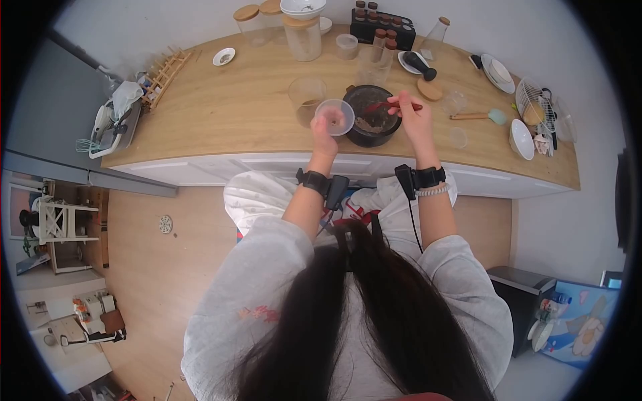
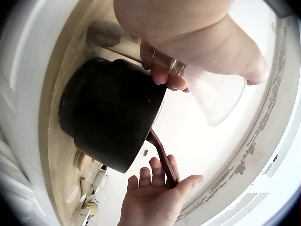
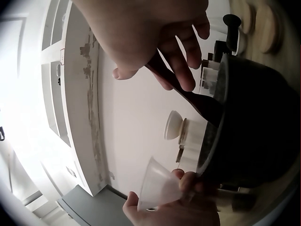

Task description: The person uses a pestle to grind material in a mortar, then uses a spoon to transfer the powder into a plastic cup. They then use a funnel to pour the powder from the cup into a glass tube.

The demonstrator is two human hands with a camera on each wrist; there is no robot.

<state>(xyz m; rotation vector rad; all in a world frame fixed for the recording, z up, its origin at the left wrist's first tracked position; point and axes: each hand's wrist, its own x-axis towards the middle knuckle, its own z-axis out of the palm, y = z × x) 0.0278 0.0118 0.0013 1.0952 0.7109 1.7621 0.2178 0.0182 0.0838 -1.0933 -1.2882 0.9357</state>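
My left hand (image 1: pixel 324 141) holds a translucent plastic funnel (image 1: pixel 342 111) by its neck, with the wide mouth tipped upward beside the pot's rim. Just behind it stands a clear glass jar (image 1: pixel 302 91) with brownish contents low inside, also seen in the left wrist view. A deep black pot (image 1: pixel 372 139) sits right of the funnel, some dark crumbly matter (image 1: pixel 369 123) inside it. From the pot's right side, my right hand (image 1: pixel 414 125) grips the handle of a dark red spoon (image 2: pixel 162 157), whose head reaches over the rim into the pot.
Lidded jars (image 1: pixel 304 44) and a black spice rack (image 1: pixel 381 28) line the back. A white dish with a black pestle-like tool (image 1: pixel 419 64) stands behind right. A spatula (image 1: pixel 478 116), white bowl (image 1: pixel 521 140) and wire basket (image 1: pixel 533 100) lie right; a wooden rack (image 1: pixel 164 77) stands left.
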